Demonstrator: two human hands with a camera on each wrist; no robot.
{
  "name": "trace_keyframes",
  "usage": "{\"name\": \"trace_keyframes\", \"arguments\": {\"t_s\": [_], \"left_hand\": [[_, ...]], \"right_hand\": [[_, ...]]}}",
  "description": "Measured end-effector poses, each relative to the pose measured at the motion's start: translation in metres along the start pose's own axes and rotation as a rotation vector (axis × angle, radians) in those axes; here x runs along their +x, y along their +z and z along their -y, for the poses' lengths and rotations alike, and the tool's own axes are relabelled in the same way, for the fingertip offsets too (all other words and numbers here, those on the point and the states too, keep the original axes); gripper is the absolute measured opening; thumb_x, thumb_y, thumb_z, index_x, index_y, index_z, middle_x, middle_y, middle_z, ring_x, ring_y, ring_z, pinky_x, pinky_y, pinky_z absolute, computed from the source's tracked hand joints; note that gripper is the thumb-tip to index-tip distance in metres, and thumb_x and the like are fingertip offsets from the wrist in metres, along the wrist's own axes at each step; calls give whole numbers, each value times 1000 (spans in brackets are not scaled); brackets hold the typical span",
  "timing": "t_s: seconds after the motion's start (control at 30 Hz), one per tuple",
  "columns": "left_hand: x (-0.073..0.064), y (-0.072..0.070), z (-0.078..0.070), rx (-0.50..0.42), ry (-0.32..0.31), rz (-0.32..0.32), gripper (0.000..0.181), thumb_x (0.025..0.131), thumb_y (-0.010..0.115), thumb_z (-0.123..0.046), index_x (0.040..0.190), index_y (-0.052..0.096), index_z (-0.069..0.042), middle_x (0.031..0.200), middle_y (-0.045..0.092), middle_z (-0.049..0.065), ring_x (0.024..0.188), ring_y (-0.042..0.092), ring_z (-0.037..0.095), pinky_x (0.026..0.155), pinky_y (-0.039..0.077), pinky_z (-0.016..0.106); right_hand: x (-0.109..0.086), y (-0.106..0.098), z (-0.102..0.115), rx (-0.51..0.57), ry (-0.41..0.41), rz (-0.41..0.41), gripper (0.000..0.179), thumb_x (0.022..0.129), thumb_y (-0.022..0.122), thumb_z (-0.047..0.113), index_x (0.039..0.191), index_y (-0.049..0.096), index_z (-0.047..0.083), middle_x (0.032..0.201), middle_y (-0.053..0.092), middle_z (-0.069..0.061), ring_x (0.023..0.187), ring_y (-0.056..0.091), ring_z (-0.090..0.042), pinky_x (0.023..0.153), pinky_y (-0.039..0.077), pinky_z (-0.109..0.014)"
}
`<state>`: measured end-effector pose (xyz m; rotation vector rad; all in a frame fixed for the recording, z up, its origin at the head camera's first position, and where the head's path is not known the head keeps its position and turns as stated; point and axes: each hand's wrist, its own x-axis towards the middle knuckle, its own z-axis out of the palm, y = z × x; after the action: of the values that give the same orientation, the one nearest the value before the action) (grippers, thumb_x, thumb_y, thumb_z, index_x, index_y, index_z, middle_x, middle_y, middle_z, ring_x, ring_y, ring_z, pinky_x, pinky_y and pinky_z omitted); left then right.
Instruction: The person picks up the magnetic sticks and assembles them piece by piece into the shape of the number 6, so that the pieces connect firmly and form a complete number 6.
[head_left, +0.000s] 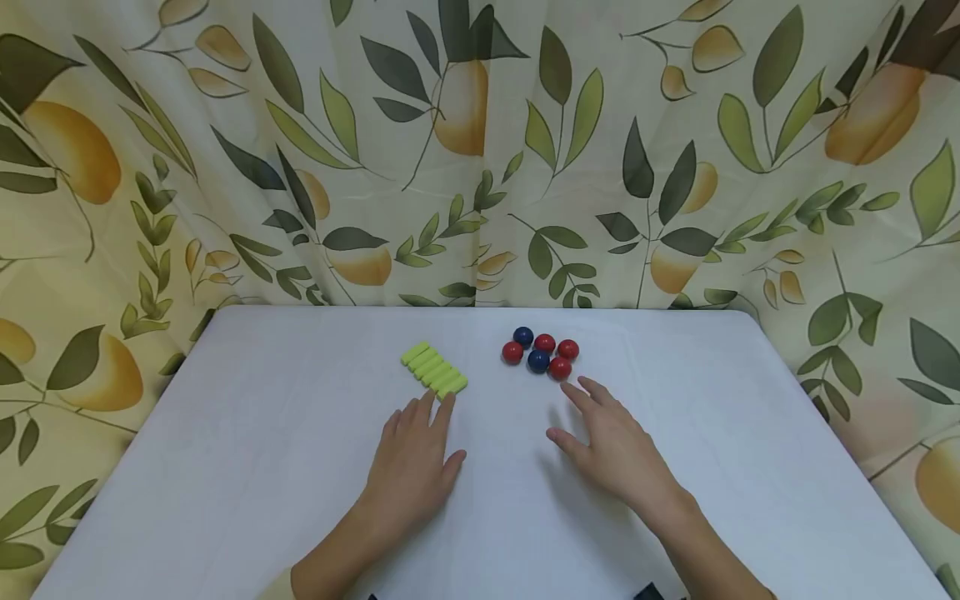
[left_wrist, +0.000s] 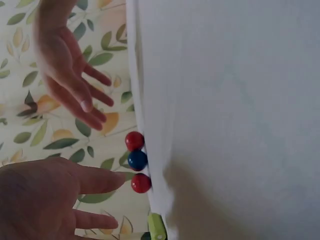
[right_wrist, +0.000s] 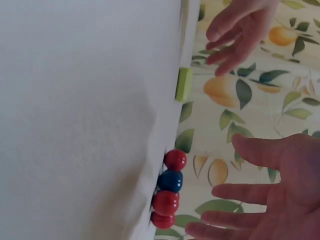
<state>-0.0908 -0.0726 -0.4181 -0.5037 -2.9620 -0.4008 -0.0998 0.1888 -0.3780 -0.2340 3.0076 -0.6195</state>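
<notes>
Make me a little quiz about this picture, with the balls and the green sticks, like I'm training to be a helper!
1. How many red balls lie on the table?

2. True or false: the green sticks are nearer the left hand than the right hand.

3. Pick one: what colour are the other balls?
a) yellow
b) dark blue
c) white

Key:
1. Four
2. True
3. b
</notes>
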Motion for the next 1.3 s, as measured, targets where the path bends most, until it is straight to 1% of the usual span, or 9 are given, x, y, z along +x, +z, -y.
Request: {"name": "trace_keyframes", "arguments": {"t_s": [0.1, 0.17, 0.3, 0.43, 0.6, 0.8, 0.93, 1.07, 1.3], "left_hand": [[8, 0, 4, -53, 11, -11, 65, 92, 78, -28, 147, 54, -1, 139, 59, 24, 120, 64, 40, 101, 53, 53], [14, 1, 6, -87, 3, -8, 62, 91, 79, -25, 144, 57, -1, 134, 62, 22, 111, 66, 38, 93, 56, 50], [24, 1, 7, -159, -33, -8, 55, 89, 79, -17, 139, 61, -2, 123, 65, 19, 97, 65, 33, 80, 56, 46], [37, -1, 5, -229, -76, 8, 49, 89, 79, -10, 135, 63, -4, 116, 64, 16, 95, 63, 29, 77, 56, 42], [57, -3, 4, -270, -129, 33, 46, 88, 78, -5, 133, 66, -5, 114, 62, 13, 98, 62, 26, 79, 58, 39], [74, 4, 4, -262, -120, 33, 41, 87, 76, -1, 127, 68, -3, 108, 61, 14, 89, 57, 23, 72, 54, 36], [81, 9, 3, -250, -126, 47, 40, 87, 76, 0, 126, 68, -1, 107, 62, 15, 90, 59, 25, 72, 55, 38], [82, 14, 2, -209, -122, 35, 39, 86, 77, -2, 124, 69, -2, 108, 63, 16, 94, 63, 30, 71, 57, 41], [81, 18, 1, -123, -83, -31, 38, 82, 81, -1, 118, 71, -2, 104, 63, 15, 93, 66, 34, 71, 58, 43]], "right_hand": [[7, -5, -4, 48, 11, -9, 64, 95, 76, 33, 148, 56, 4, 154, 48, -27, 138, 49, -52, 105, 45, -70], [12, -8, -7, 79, 16, -20, 61, 95, 76, 31, 146, 57, 4, 151, 52, -26, 136, 51, -52, 107, 44, -69], [24, -12, -15, 123, 24, -51, 57, 94, 77, 27, 143, 60, 3, 143, 58, -25, 128, 58, -48, 102, 51, -63], [38, -13, -19, 169, 55, -70, 54, 93, 78, 25, 140, 62, 2, 138, 61, -25, 120, 63, -45, 92, 59, -56], [54, -12, -22, 223, 104, -86, 49, 93, 78, 22, 135, 64, 1, 134, 62, -24, 120, 63, -43, 91, 60, -52], [70, -7, -30, 281, 129, -82, 45, 93, 78, 18, 133, 66, 0, 131, 64, -23, 116, 64, -40, 92, 57, -49], [78, -3, -33, 300, 156, -66, 44, 92, 78, 17, 132, 67, 0, 129, 66, -22, 113, 63, -38, 92, 57, -47], [81, 2, -36, 302, 183, -50, 45, 92, 78, 18, 132, 67, 2, 126, 66, -22, 111, 64, -37, 90, 58, -45], [84, 9, -42, 326, 198, -17, 44, 91, 78, 17, 133, 67, 6, 125, 66, -21, 109, 65, -35, 87, 59, -41]]}}
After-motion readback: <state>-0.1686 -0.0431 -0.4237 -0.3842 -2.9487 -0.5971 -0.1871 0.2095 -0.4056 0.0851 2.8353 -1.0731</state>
